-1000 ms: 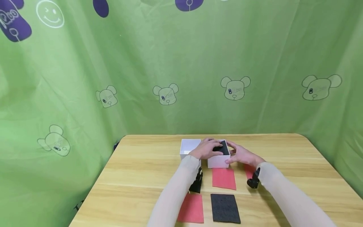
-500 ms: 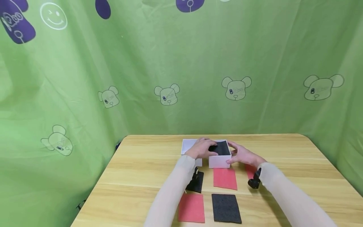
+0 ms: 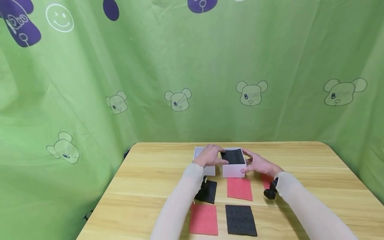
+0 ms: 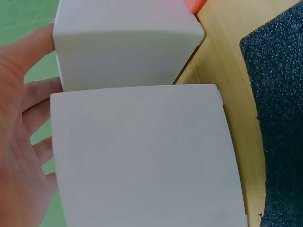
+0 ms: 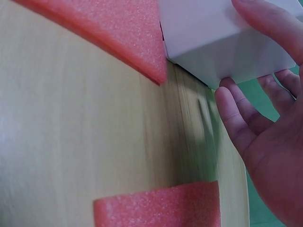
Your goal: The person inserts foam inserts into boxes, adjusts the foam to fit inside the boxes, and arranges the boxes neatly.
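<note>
A white box (image 3: 234, 171) stands toward the back of the table, with a black foam sheet (image 3: 233, 156) lying inside it. My right hand (image 3: 260, 164) holds this box at its right side, thumb on the front wall and fingers around the side. My left hand (image 3: 210, 156) is at the box's left rim, fingers and thumb spread, with nothing held. A second white box (image 3: 209, 170) stands just left, partly hidden behind my left hand. In the left wrist view, that nearer box (image 4: 147, 156) hides part of the hand.
On the table in front lie a red foam sheet (image 3: 239, 189), a black one (image 3: 207, 192) partly under my left wrist, another red sheet (image 3: 204, 219) and another black sheet (image 3: 241, 220). One more red sheet (image 3: 266, 181) is partly hidden by my right wrist. A green curtain (image 3: 210, 120) hangs behind.
My left hand has drawn back leftward from over the black foam sheet to the box's left rim, uncovering the sheet. My right hand stays at the box's right side.
</note>
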Demonstrator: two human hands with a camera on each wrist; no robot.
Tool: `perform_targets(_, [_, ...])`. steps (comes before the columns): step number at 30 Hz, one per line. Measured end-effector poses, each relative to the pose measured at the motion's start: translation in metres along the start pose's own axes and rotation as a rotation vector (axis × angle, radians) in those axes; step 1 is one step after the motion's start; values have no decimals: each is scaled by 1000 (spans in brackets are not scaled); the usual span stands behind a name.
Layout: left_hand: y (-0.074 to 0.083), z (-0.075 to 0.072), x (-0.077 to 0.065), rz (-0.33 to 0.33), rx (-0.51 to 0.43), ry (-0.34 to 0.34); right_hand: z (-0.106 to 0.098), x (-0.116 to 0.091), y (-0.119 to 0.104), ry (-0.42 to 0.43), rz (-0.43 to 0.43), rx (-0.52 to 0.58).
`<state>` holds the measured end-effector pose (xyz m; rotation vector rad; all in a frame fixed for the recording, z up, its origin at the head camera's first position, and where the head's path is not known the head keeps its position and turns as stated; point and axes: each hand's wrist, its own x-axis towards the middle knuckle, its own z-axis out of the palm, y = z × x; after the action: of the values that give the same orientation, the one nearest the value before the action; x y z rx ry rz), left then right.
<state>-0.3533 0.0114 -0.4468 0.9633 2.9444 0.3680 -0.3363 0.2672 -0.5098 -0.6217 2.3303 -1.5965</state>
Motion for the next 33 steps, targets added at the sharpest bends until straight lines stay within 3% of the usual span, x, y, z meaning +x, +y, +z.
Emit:
perform_targets(9, [-1,2,-1,-12,-22,18,0,0,-1,3,7,-8])
perform_targets(17, [-7,-3,-11,39,-171,40,-1,1,1,7,15,-8])
perform_targets(25, [-28,-16,-45,104,-292,71,-1,1,1,2,-5,-19])
perform_targets(33, [-49,-22,-84,134,-299,110,-1,2,1,6,20,-33])
